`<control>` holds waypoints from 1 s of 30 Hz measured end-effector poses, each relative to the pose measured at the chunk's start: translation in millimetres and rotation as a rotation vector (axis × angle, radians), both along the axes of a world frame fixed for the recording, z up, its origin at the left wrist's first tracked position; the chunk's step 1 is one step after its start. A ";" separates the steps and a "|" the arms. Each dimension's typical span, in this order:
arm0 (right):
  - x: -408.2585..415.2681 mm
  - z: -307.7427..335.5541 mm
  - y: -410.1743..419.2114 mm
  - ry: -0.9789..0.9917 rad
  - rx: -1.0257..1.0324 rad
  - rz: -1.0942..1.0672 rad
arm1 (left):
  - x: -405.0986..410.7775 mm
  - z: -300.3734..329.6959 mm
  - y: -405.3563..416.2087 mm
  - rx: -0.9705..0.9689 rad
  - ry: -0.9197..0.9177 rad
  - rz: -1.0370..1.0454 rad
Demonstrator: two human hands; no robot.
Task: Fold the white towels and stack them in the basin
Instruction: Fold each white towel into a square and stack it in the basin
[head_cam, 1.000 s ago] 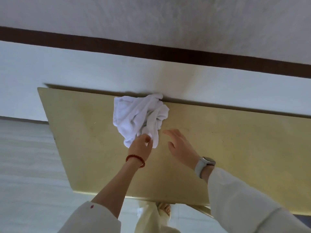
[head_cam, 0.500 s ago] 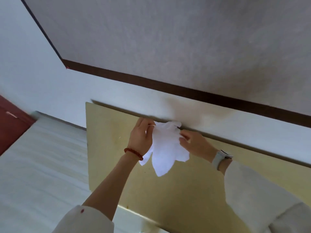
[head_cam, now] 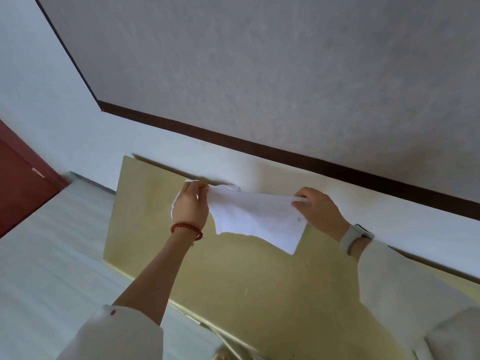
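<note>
Head view: white towel (head_cam: 255, 219) stretched mid-frame above the yellow table (head_cam: 233, 281), pinched by left hand (head_cam: 191, 207) and right hand (head_cam: 320, 210) at top corners. Risk: uneven pull, skewed fold.

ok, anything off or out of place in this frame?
Minor: the white towel, held stretched between left hand and right hand, has a small grey spot near its right edge. No basin in view. Table looks fine.
</note>
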State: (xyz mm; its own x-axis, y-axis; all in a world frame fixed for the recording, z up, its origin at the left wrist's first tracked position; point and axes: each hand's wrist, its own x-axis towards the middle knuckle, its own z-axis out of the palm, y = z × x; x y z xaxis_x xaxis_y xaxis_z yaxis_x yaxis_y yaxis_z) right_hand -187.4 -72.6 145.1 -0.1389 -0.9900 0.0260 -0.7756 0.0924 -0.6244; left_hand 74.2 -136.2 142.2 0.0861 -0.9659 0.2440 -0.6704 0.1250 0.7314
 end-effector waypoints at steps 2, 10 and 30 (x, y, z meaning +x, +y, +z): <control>-8.6 3.8 -2.9 0.032 -0.057 -0.070 | -4.2 5.6 -1.3 0.098 0.045 0.051; -0.7 33.9 -8.2 -0.255 -0.325 -0.153 | -2.3 38.6 -4.3 0.024 0.404 -0.019; 4.3 -166.9 182.0 -0.153 0.296 -0.251 | 30.4 -155.4 131.7 0.660 -0.166 -0.335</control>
